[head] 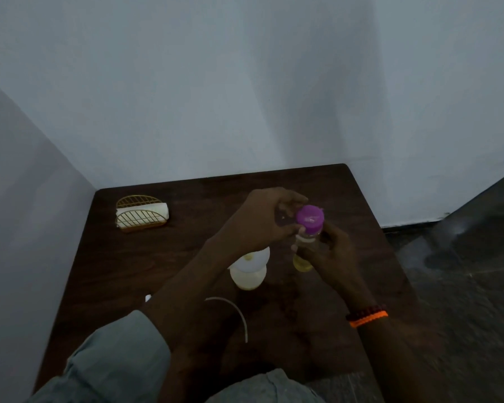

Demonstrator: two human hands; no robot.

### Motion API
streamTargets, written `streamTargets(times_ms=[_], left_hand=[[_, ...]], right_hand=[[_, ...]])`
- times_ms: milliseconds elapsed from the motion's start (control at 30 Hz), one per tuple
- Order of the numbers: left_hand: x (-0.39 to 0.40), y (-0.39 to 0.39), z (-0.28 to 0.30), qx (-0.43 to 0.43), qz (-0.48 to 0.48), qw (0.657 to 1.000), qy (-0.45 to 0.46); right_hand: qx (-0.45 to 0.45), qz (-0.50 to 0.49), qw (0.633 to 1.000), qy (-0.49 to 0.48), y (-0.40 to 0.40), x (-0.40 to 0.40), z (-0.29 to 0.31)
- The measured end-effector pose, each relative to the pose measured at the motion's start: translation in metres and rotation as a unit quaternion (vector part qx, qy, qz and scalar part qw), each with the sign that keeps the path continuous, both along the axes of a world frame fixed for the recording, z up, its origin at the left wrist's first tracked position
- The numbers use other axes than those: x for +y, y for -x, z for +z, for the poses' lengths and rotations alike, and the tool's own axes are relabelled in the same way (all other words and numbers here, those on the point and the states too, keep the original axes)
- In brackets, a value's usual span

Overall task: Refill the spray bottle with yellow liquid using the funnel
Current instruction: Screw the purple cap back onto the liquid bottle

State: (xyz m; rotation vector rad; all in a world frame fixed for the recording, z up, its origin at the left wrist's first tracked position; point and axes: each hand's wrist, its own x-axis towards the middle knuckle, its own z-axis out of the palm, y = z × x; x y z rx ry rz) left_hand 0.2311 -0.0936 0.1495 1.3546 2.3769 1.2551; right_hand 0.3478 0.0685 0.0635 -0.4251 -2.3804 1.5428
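Now bottle [306,242] between both hands [330,251].

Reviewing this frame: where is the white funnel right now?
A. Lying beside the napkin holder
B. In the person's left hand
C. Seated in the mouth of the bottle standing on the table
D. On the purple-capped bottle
C: the white funnel sits in the mouth of the bottle standing on the table.

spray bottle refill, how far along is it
Likely near the end, though the dim picture leaves that unsure. Done: the funnel sits in the spray bottle, which shows pale yellow liquid. In hand: the right hand holds a small bottle while the left hand works its purple cap. Left: lifting the funnel off and refitting the spray head, whose tube lies on the table.
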Motion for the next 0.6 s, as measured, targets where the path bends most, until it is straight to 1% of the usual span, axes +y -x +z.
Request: streamTargets(times_ms=[200, 433, 600], left_hand=[[0.011, -0.011, -0.002, -0.021, -0.004, 0.999, -0.036], [0.000, -0.002, 0.001, -0.016, 0.019, 0.999, -0.033], [-0.007, 0.000, 0.001, -0.021, 0.021, 0.999, -0.045]], right_hand=[[-0.018, 0.015, 1.000, -0.002, 0.006, -0.009, 0.003], [-0.003, 0.014, 1.000, 0.005, 0.004, -0.006, 0.011], [-0.009, 0.012, 1.000, -0.006, 0.005, -0.002, 0.012]])
